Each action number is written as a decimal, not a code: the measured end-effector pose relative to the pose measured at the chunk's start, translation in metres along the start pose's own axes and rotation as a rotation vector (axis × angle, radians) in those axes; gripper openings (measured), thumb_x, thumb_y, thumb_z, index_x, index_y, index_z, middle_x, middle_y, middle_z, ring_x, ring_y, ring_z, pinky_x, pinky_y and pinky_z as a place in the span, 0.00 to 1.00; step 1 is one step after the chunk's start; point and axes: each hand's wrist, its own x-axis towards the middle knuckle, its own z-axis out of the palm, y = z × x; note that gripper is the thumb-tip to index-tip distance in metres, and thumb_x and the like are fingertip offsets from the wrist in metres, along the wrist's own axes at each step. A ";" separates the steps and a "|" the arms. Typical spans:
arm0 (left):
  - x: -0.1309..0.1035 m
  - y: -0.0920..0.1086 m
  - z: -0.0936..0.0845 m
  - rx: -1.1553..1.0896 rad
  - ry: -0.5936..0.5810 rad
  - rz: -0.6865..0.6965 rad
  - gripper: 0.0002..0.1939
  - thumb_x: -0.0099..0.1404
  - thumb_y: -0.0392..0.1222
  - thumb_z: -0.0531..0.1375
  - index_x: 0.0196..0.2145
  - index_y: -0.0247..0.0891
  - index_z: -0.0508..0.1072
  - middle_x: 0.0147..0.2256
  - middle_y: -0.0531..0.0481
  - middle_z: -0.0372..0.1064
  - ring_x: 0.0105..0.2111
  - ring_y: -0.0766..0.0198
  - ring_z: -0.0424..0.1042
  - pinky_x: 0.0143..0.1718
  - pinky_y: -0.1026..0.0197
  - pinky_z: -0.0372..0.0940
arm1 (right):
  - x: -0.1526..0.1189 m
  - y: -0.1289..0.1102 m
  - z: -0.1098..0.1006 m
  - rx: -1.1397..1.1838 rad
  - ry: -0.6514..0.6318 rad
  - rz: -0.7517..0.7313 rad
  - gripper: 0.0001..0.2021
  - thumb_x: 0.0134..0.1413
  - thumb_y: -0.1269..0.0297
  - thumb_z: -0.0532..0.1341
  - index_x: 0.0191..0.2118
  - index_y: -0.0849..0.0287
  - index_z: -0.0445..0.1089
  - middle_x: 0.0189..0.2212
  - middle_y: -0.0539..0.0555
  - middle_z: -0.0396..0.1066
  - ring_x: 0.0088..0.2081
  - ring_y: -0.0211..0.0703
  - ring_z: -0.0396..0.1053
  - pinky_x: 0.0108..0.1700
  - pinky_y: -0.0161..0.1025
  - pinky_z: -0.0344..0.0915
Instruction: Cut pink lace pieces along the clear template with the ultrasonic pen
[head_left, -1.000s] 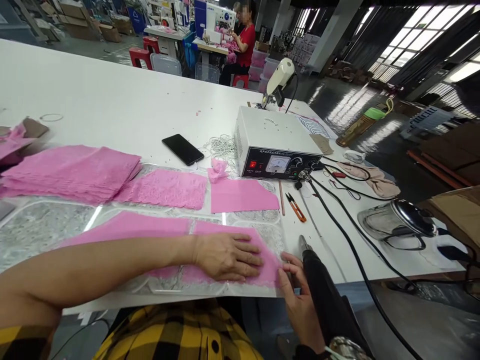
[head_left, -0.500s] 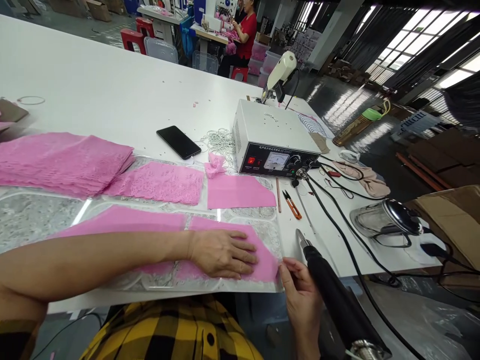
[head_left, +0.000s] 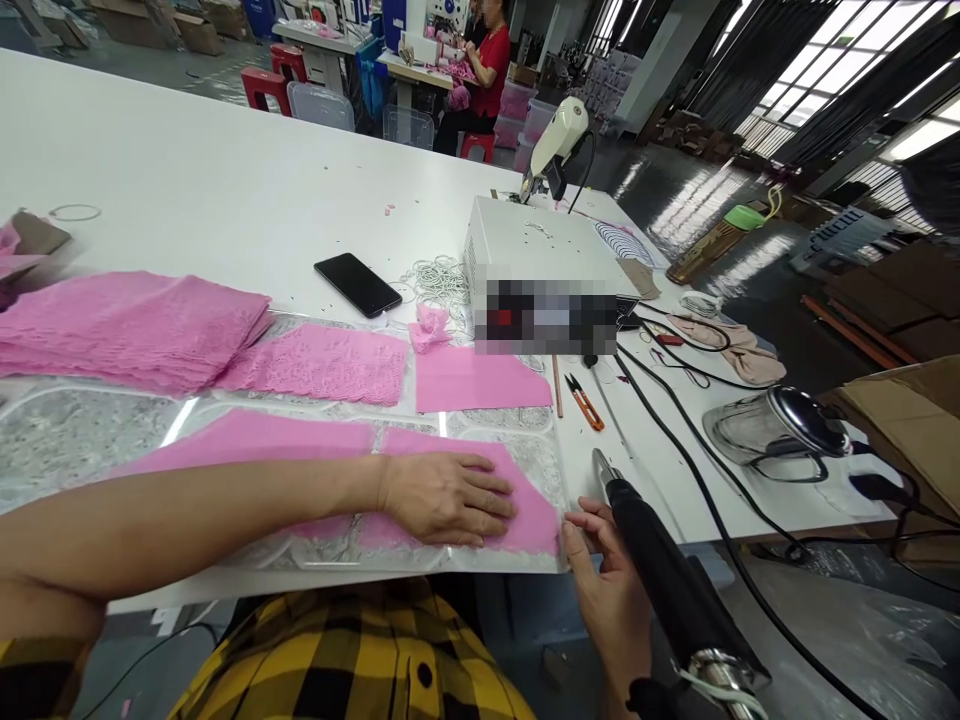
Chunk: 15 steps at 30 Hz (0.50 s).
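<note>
So going left to right, looks to me like this is the lining-up stage: 1 piece of cloth getting held flat while its far corner gets sorted. The left forearm (head_left: pixel 225 510) crosses the other pink panel (head_left: pixel 259 430), and the left hand (head_left: pixel 442 497) sits palm down on the pink panel (head_left: pixel 534 505), fingers laid out flat, not clamped on anything. Then there's the right hand (head_left: pixel 611 590) at the table edge, thumb and fingertips curled right by the panel's outer corner. Can't tell if they're actually pinching it. The black tool (head_left: pixel 664 570) slants across that hand, metal tip over the white table (head_left: pixel 225 170), and I can't make out if it's gripped or just resting there.

I'd say the next move calls for a steady left palm and a light touch at the corner, so nothing wrinkles or skews.

As for the cloth: the panel lies near the front edge of the table on a marbled mat (head_left: pixel 60 440), with 1 narrow gap between it and the other panel. Left end's partly under the hand, the middle looks plain, thin and pretty smooth, and the top edge slopes down toward the right end.
</note>
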 end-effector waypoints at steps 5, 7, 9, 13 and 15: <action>0.000 0.000 0.000 0.004 0.066 0.028 0.16 0.72 0.43 0.51 0.51 0.38 0.73 0.55 0.43 0.69 0.59 0.55 0.65 0.63 0.52 0.53 | -0.002 -0.001 0.002 0.004 0.034 -0.038 0.16 0.47 0.48 0.62 0.24 0.56 0.71 0.42 0.57 0.71 0.47 0.53 0.67 0.57 0.57 0.58; 0.000 0.000 -0.001 -0.014 0.069 0.026 0.16 0.72 0.42 0.51 0.50 0.38 0.74 0.55 0.42 0.69 0.59 0.55 0.64 0.64 0.52 0.53 | -0.002 0.000 0.003 0.046 0.037 -0.023 0.16 0.47 0.48 0.62 0.23 0.57 0.70 0.42 0.57 0.72 0.47 0.54 0.68 0.54 0.57 0.60; 0.000 0.000 -0.002 -0.031 0.042 0.014 0.16 0.72 0.43 0.51 0.50 0.39 0.74 0.55 0.43 0.69 0.60 0.55 0.64 0.64 0.53 0.53 | -0.003 0.002 0.004 0.072 0.051 -0.008 0.16 0.49 0.48 0.62 0.25 0.56 0.70 0.44 0.57 0.71 0.47 0.54 0.68 0.51 0.57 0.63; 0.001 0.001 -0.002 -0.060 0.042 -0.007 0.15 0.72 0.43 0.52 0.50 0.41 0.74 0.55 0.44 0.69 0.59 0.56 0.65 0.64 0.53 0.54 | -0.005 0.002 0.005 0.084 0.081 -0.006 0.16 0.50 0.47 0.61 0.25 0.55 0.71 0.44 0.55 0.71 0.46 0.52 0.67 0.50 0.56 0.64; 0.001 0.001 -0.002 -0.071 0.047 -0.007 0.15 0.71 0.43 0.52 0.50 0.41 0.74 0.55 0.44 0.70 0.59 0.56 0.65 0.64 0.53 0.54 | -0.006 0.001 0.006 0.093 0.089 -0.019 0.15 0.49 0.47 0.62 0.26 0.54 0.72 0.43 0.55 0.71 0.47 0.52 0.67 0.53 0.56 0.62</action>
